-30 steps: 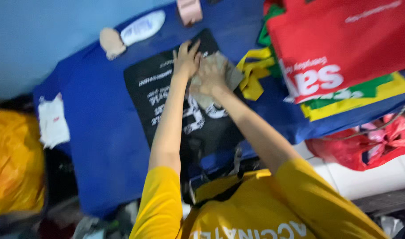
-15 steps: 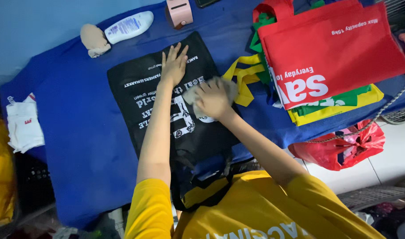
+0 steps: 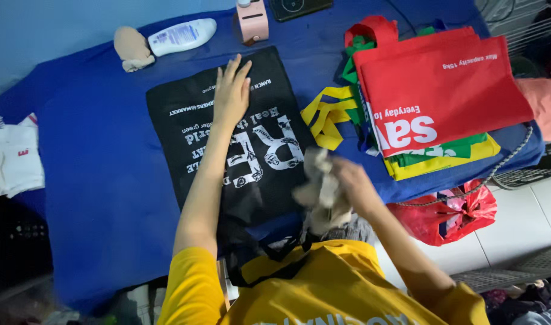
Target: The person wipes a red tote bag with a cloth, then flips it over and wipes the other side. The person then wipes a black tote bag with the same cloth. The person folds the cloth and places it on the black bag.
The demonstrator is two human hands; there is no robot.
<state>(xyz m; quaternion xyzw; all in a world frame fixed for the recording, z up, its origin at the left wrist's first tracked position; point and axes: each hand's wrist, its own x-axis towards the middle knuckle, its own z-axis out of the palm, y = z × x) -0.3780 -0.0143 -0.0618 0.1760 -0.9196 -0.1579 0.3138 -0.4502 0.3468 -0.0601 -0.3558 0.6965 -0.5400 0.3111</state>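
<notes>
Head view: the right hand (image 3: pixel 347 180) grips a crumpled cloth (image 3: pixel 317 183), now dragged from the black bag's (image 3: pixel 227 144) middle to its near edge. The left hand (image 3: pixel 230 90) stays flat, open, pinning the bag's far half; wiping continues.

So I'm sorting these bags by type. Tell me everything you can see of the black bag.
The black bag is a flat tote of what looks like thin non-woven fabric, printed with white lettering. It lies spread flat on the blue cloth, its handles hanging off the near edge. The left hand presses flat on its upper part. The right hand, holding a crumpled grey rag, is over its lower right corner; contact there is unclear.
</notes>
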